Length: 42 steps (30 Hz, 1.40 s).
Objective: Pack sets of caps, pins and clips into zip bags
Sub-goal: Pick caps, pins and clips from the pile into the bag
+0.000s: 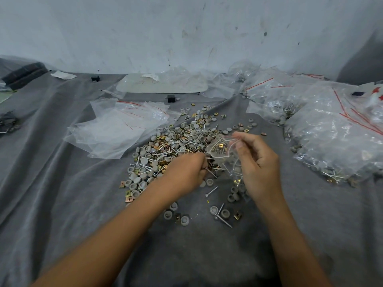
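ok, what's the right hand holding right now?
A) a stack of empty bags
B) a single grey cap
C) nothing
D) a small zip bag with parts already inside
D: the right hand pinches the mouth of a small zip bag, and a brass clip and pins show through the plastic. The left hand grips loose pins beside it.

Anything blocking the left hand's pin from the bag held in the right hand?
Nothing visible. The left hand grips a pin right beside the zip bag, which the right hand pinches by its top edge. The loose pile lies below, not between.
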### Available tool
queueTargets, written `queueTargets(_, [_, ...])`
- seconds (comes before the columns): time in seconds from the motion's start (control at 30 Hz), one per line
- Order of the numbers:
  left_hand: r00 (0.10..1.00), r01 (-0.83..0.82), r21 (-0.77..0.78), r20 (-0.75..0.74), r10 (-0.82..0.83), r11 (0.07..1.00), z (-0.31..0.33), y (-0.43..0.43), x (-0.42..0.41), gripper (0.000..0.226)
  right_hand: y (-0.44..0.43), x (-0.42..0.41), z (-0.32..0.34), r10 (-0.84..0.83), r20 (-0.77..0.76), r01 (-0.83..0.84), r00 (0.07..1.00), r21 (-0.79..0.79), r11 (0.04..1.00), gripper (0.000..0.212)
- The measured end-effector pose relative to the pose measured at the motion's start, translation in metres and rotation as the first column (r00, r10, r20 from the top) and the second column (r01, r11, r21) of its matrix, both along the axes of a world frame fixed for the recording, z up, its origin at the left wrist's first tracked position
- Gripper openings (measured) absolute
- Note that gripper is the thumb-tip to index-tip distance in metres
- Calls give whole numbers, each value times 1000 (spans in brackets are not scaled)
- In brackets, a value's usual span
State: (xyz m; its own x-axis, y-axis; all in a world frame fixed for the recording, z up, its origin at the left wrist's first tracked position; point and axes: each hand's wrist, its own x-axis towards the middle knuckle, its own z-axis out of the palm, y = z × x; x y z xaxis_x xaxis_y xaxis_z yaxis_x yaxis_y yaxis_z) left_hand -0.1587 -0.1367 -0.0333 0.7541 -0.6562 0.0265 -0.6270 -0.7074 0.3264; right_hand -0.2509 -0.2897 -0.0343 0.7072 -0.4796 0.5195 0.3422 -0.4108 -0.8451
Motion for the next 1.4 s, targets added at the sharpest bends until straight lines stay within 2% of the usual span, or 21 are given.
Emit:
queueTargets(0.23, [993,-103,-259,-85,83,960,-1,15,-7,9,0,-5,-3,27,-23,-28,999,-34,999,25])
queueTargets(0.5, [989,-115,-446,-135,60,888,11,26,-13,14,-2,-9,-4,7,-64,-10,998,-56,998,20])
queueTargets(0.7, [973,-150,-614,-232,5,775,15,36,-18,5,0,-12,-3,22,-63,-28,998,-103,994,20])
queueTargets(0.87, [956,-188,-660,-294,-20,727,18,39,-21,8,4,-16,-2,27,-92,-39,995,-134,990,20])
queueTargets(1.0, [960,-149,-692,-272,-65,706,26,36,-24,15,6,-19,-1,50,-94,-63,994,-138,988,20])
queueTargets(1.13, [973,-60,-667,-204,-105,743,29,31,-29,20,5,-19,3,56,-86,-67,995,-130,989,20])
queueTargets(1.4, [972,-52,-626,-210,-104,778,28,18,-30,27,4,-15,2,46,-66,-55,997,-135,989,19])
